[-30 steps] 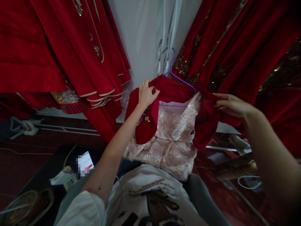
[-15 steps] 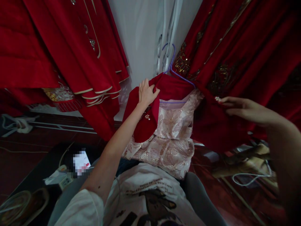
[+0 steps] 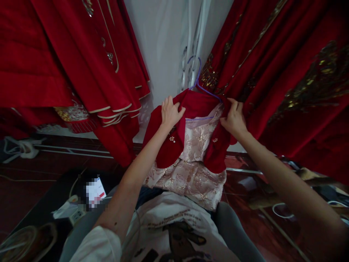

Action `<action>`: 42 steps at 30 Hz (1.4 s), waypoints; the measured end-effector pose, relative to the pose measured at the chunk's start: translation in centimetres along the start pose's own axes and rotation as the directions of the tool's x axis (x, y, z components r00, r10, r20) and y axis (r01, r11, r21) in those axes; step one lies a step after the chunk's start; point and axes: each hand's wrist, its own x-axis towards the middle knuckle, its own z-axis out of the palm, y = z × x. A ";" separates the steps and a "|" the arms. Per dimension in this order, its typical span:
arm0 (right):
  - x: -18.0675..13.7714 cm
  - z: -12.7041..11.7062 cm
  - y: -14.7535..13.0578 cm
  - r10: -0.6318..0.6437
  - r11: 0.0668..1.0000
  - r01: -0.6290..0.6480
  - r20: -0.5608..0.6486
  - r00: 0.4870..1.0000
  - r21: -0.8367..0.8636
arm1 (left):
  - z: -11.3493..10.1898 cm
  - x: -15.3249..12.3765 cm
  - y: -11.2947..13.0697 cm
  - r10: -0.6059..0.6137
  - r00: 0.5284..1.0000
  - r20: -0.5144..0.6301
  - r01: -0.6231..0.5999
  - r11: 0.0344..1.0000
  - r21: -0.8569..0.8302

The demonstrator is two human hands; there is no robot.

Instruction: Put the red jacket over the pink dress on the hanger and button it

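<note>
A short red jacket (image 3: pixel 169 153) with small beaded ornaments on its fronts lies over a pale pink brocade dress (image 3: pixel 195 142). Both are on a thin purple hanger (image 3: pixel 199 72), whose hook is up by the white rails. My left hand (image 3: pixel 171 113) grips the jacket at its left shoulder, thumb and fingers closed on the cloth. At the opposite shoulder my right hand (image 3: pixel 235 118) pinches the red fabric near the hanger's end. The dress's lower part rests across my lap.
Red garments with pale piping (image 3: pixel 117 91) hang on the left, and red robes with gold embroidery (image 3: pixel 286 72) on the right. A phone with a lit screen (image 3: pixel 95 191) and a power strip (image 3: pixel 76 216) sit at lower left. Various items lie on the tiled floor at right.
My right hand has come inward from the far right, bringing the jacket's right front over the dress, and now holds the right shoulder. My left hand has kept its grip.
</note>
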 end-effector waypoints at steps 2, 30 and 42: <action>0.3 0.2 0.1 0.025 0.999 -0.024 0.007 1.000 -0.027 | 0.0 0.0 0.0 -0.009 1.000 0.007 0.009 1.000 -0.019; 6.9 -2.3 -1.1 0.343 0.855 -0.365 0.127 0.931 0.368 | -1.0 -1.0 0.9 0.033 0.994 -0.100 -0.053 0.976 -0.213; 1.4 3.2 -9.5 -0.006 0.670 -0.156 0.216 0.976 0.725 | 0.7 -3.6 3.4 0.045 0.993 0.105 0.006 0.895 -0.446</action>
